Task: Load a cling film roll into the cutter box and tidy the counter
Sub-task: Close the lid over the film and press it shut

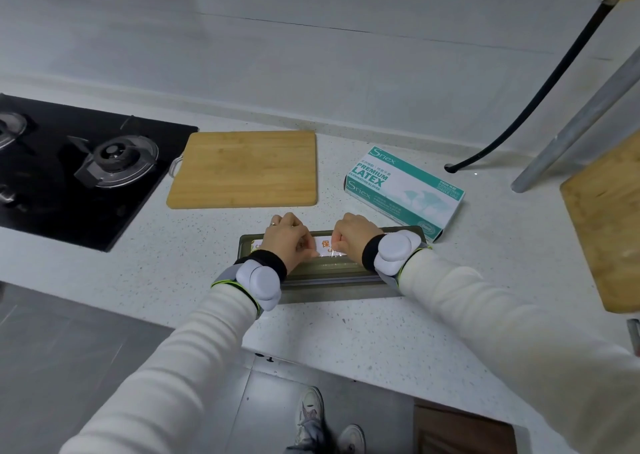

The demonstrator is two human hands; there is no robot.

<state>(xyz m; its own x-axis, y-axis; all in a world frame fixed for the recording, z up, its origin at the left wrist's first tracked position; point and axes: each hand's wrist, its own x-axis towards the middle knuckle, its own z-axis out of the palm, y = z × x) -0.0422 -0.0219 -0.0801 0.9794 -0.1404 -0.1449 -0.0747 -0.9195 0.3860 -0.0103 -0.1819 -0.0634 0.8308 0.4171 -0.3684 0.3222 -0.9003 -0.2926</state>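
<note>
A grey-green cutter box [332, 289] lies open on the white speckled counter near its front edge. Inside it rests the cling film roll [323, 245], whose white label with orange print shows between my hands. My left hand [289, 237] is curled over the roll's left part, fingers pinched at the film. My right hand [353, 235] is closed over the roll just right of the label, also pinching at the film's edge. A strip of clear film [332, 257] shows just below the label. The ends of the roll are hidden by my hands and wrists.
A bamboo cutting board [244, 169] lies behind the box. A teal and white latex glove box [403, 190] sits to the right rear. A black gas hob [69, 166] is at the left, another wooden board [606, 225] at the right edge, and a black hose [540, 96] behind.
</note>
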